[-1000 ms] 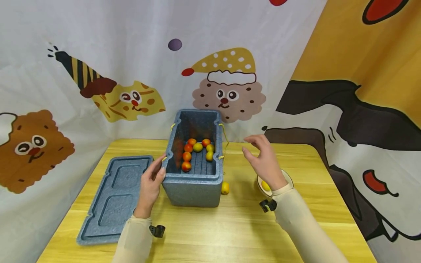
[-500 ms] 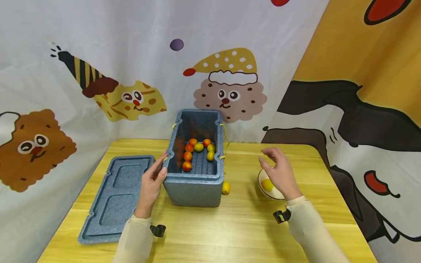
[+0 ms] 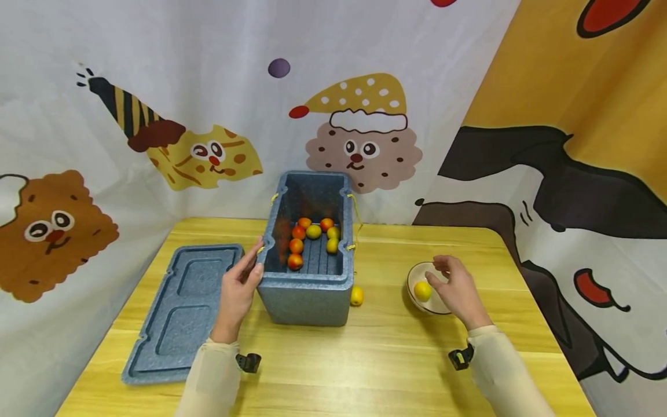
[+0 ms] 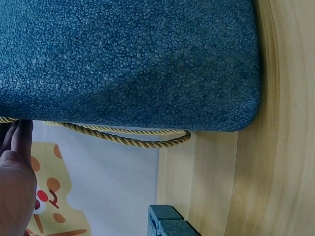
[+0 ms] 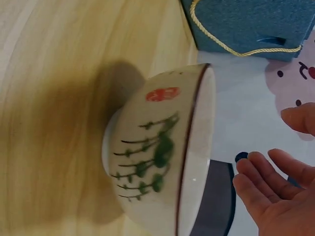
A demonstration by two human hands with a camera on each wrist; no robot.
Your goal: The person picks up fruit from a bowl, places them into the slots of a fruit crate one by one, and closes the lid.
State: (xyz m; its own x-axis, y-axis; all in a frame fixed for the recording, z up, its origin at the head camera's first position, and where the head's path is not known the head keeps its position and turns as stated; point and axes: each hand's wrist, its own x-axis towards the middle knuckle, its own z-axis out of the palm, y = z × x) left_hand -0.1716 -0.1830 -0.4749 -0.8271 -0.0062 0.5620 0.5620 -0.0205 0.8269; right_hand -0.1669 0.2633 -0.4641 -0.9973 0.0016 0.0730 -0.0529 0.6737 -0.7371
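Observation:
A blue-grey foam box [image 3: 304, 298] stands without its lid, several red and yellow fruits [image 3: 314, 231] on its floor. At the box's near left corner, my left hand [image 3: 237, 298] touches the rim, its fingers fairly straight along the outer wall. In the left wrist view, the fingertips reach the wall beside a yellow rope [image 4: 133, 141]. A white bowl [image 5: 152, 142] with a dark rim and green plant decoration sits right of the box, a yellow fruit [image 3: 422, 291] inside. Just over its right side is my right hand [image 3: 461, 292], thumb and fingers apart, holding nothing.
The box's lid [image 3: 184, 313] lies flat on the wooden table [image 3: 333, 370] to the left. Another yellow fruit [image 3: 356, 296] rests against the box's right side. A printed cloth [image 3: 219, 52] hangs behind the table.
My right hand has moved right and nearer, from beside the box to over the bowl, uncovering the yellow fruit in it. The left hand stays at the box's corner.

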